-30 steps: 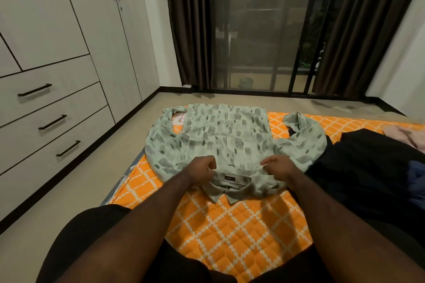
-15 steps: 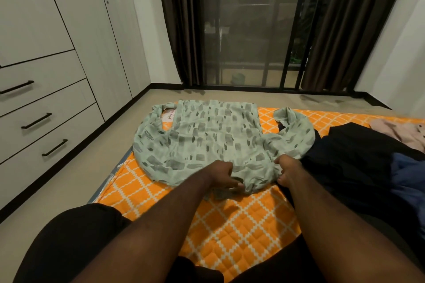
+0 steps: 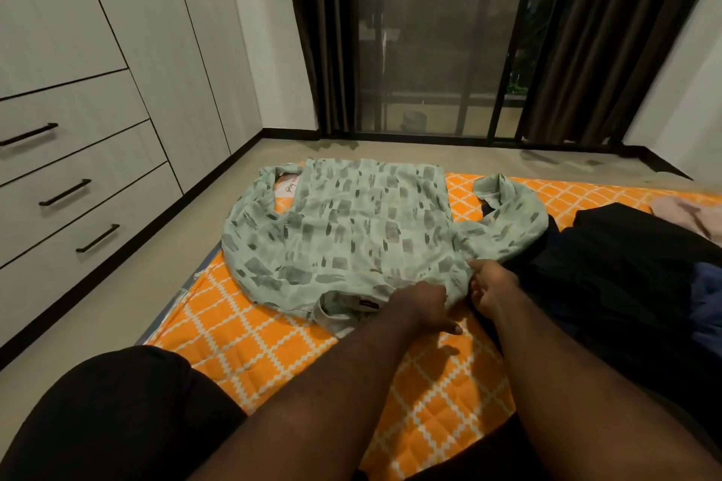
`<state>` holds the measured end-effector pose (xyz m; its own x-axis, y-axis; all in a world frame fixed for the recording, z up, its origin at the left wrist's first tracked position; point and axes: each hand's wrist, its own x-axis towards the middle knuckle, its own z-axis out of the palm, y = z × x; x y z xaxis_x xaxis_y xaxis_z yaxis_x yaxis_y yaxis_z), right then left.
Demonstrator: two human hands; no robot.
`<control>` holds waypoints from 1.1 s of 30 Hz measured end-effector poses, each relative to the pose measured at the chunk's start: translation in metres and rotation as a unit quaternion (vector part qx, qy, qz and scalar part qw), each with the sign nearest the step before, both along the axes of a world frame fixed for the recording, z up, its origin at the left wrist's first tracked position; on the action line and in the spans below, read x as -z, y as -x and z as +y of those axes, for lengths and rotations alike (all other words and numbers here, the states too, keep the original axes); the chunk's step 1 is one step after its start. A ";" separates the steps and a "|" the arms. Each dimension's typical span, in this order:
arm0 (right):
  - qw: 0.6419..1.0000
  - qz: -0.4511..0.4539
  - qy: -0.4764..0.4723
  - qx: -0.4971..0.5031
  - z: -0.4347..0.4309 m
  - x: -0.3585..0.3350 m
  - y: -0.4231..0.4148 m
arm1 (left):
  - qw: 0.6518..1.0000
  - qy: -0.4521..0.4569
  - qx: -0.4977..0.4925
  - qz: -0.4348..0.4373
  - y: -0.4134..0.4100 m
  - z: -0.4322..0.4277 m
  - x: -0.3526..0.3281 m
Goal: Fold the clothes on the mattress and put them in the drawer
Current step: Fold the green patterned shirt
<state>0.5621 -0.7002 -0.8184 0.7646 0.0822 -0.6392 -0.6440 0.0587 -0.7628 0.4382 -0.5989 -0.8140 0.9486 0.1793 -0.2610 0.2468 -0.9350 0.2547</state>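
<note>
A pale green shirt with grey dabs lies spread back-up on the orange quilted mattress, collar toward me. Its right sleeve curls over a dark pile. My left hand rests at the shirt's near edge just right of the collar, fingers tucked into the cloth. My right hand pinches the fabric at the right shoulder, close beside the left. The drawers, three with black handles, stand shut along the left wall.
A heap of black clothes covers the mattress's right side, with a pink garment behind it and a blue one at the edge. Bare floor runs between mattress and drawers. My knee is bottom left.
Both hands have slid right along the shirt's near edge, from either side of the collar to the right shoulder. The collar and its label now lie uncovered.
</note>
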 end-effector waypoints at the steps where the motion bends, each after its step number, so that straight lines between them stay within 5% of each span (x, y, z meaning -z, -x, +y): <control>1: 1.000 -0.006 -0.011 -0.005 0.001 0.005 -0.006 | 1.000 -0.012 -0.001 0.002 -0.001 0.000 0.001; 8: 0.997 -0.055 -0.059 0.006 0.010 0.003 -0.020 | 0.999 0.046 -0.008 -0.015 -0.008 0.008 -0.001; 18: 0.989 -0.096 -0.098 0.056 0.025 0.014 -0.063 | 0.984 0.106 0.098 0.103 -0.026 0.023 -0.010; 24: 0.981 -0.085 -0.161 0.065 0.024 0.015 -0.085 | 0.933 0.307 0.055 0.178 -0.040 0.048 -0.007; 28: 0.978 -0.084 -0.174 0.085 0.029 0.033 -0.102 | 0.916 0.399 0.002 0.044 -0.062 0.070 -0.008; 33: 0.974 -0.093 -0.186 0.095 0.048 0.033 -0.100 | 0.829 0.520 -0.141 -0.147 -0.101 0.083 -0.019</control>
